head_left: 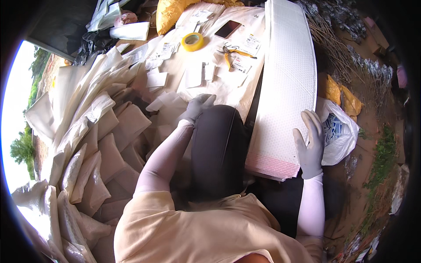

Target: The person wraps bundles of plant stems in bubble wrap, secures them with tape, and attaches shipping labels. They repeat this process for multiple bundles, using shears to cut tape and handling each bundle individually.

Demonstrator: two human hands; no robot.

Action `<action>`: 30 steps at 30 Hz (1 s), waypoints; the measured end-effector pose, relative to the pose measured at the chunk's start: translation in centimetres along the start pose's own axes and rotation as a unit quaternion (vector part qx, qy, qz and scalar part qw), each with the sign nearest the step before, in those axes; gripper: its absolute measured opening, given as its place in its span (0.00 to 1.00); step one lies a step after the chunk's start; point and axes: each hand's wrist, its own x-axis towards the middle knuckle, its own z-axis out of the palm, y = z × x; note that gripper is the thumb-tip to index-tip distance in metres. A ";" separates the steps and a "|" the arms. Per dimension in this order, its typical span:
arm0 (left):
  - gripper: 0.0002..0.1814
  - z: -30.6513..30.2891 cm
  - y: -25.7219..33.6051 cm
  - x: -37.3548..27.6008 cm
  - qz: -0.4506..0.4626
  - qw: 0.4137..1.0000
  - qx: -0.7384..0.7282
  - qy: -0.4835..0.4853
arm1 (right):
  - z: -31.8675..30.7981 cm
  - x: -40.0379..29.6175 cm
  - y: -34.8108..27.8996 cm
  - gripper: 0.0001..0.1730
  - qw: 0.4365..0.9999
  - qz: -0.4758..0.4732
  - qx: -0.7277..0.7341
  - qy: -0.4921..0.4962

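Note:
My left hand (198,107), in a grey glove, is beside my dark-clad knee, its fingers partly bent and apart; I see nothing held in it. My right hand (309,144), gloved too, is spread over the right edge of a tall stack of white bubble mailers (286,82), thumb apart from the fingers, with nothing in it. Just right of it sits a white plastic bag (348,138) holding small blue-and-white packets (334,127). Ahead lie a roll of yellow tape (192,41), orange-handled pruning shears (235,54), a smartphone (228,29) and folded white papers (193,76).
Many padded mailers (111,154) are heaped on the left. An orange-yellow bag (171,14) is at the top, printed labels (251,44) lie near the shears, and bundled thin stems (332,42) lie at the upper right. Green plants (381,157) grow at the right.

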 end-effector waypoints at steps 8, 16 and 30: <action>0.16 2.6 2.1 6.2 0.446 0.815 0.365 -0.055 | 5.9 1.5 2.5 0.43 0.967 -0.059 -0.226 -0.105; 0.18 6.9 1.7 11.6 0.447 0.781 0.433 -0.062 | 5.6 2.5 1.5 0.41 0.964 -0.037 -0.218 -0.149; 0.25 6.9 3.3 11.9 0.497 0.730 0.463 -0.071 | 5.2 2.9 1.2 0.31 0.986 -0.010 -0.102 -0.129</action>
